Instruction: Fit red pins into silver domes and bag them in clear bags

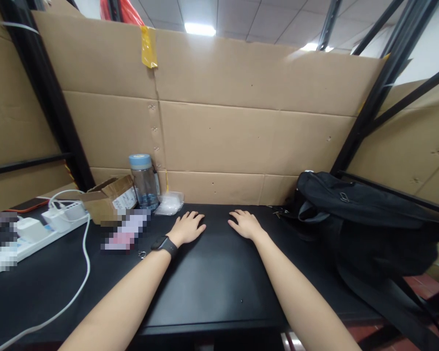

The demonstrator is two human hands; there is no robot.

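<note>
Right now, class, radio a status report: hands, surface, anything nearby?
Left hand: open, palm down on the black table. Right hand: same. Clear plastic packet near left hand; black bag off to the right.

Lighting bright, from overhead; ceiling panel point(200, 29) overexposed, tabletop point(205, 287) shows a soft sheen, frame edges stretch wide-angle, and patches at left are pixelated.

The bottle point(145, 185) stands on the desk point(212, 282). Left of it: box point(104, 202) adjacent, power strip point(53, 235) beyond. Right of it: pouch point(170, 204) adjacent, then left hand point(188, 227), right hand point(246, 224) and, farthest, bag point(366, 224). Behind it: cardboard point(219, 136).
</note>
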